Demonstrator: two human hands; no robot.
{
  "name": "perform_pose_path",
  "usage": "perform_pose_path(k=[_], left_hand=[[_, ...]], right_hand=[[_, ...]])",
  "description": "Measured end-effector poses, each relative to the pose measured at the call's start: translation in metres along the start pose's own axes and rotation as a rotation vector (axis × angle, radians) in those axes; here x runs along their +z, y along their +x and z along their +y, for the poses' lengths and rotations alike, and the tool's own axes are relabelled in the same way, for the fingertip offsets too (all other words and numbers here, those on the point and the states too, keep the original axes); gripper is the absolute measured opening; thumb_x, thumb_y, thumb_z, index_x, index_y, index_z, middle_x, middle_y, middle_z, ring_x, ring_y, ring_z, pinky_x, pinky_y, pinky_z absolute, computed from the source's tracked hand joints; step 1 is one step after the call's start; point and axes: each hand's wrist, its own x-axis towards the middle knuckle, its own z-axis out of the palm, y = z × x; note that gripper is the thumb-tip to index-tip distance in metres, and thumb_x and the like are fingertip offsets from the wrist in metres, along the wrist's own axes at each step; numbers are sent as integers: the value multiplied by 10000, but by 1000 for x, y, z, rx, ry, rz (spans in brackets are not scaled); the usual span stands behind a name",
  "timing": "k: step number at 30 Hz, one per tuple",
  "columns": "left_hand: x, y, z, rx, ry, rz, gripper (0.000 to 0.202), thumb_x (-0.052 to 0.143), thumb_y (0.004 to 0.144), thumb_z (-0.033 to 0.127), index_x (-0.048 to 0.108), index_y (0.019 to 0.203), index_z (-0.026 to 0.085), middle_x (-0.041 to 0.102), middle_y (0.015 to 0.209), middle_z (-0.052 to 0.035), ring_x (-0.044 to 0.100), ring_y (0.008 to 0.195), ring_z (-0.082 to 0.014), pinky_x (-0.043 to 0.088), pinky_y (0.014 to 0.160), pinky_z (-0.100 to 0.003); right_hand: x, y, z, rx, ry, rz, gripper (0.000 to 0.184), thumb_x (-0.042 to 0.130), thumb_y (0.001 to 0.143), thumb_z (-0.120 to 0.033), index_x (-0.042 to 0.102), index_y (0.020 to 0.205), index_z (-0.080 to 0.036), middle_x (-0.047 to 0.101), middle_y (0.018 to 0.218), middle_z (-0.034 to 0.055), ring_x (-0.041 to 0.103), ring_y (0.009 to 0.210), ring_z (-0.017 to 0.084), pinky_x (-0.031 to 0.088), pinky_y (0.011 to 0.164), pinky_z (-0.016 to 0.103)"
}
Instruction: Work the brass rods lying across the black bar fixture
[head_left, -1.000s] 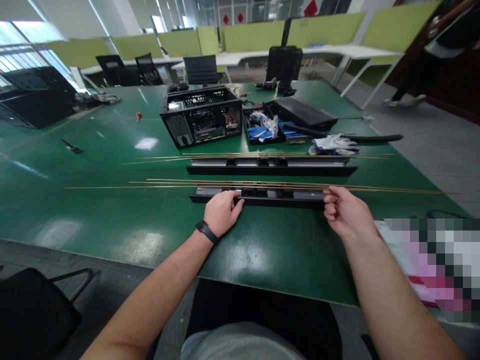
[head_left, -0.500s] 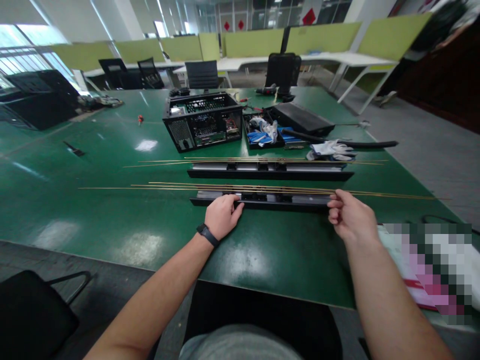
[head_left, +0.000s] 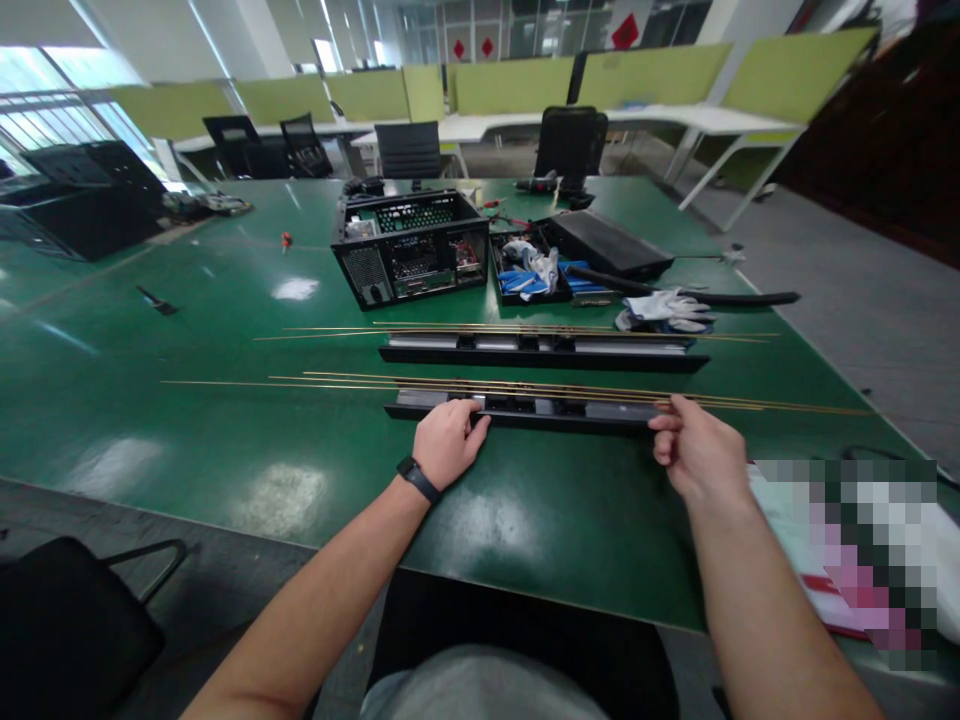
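Observation:
A long black rail [head_left: 555, 411] lies across the green table [head_left: 225, 440] close in front of me. My left hand [head_left: 445, 440] rests on its left part, fingers curled over the edge. At the rail's right end my right hand [head_left: 696, 447] is closed, pinching thin brass rods [head_left: 337, 382] that lie along the top of the rail and reach far out to both sides. A second black rail [head_left: 544, 350] with more brass rods [head_left: 330, 330] on it lies parallel just behind.
Behind the rails stand an open black computer case [head_left: 409, 245], a tray with blue and white gloves [head_left: 529, 268], a flat black box [head_left: 611, 243] and a pair of white gloves [head_left: 664, 310]. A black hose [head_left: 742, 297] lies right. Office chairs and desks stand beyond.
My right hand has slid slightly left along the brass rods near the rail's end. The left hand stays on the rail. The view has shifted a little.

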Motion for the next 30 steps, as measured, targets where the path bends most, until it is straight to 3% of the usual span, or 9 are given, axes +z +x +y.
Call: perform_pose_path(k=[14,30], left_hand=[[3,-2,-2,17,-13,23,121,698,1058,328,735,1089,217,700,779,-3,705,793,-197,556,795,-331],[1,0,-1,20,-12,21,117,712,1053,318,730,1092,209,693,777,-2,699,793,-196,538,784,-325]], right_hand=[[-2,6,7,-26,24,5,282,820,886,-412,663,860,-179,634,597,-4,424,314,89,279,274,206],[-2,5,7,-39,20,15,247,811,861,-375,682,833,-167,631,592,0,414,314,83,272,278,206]])
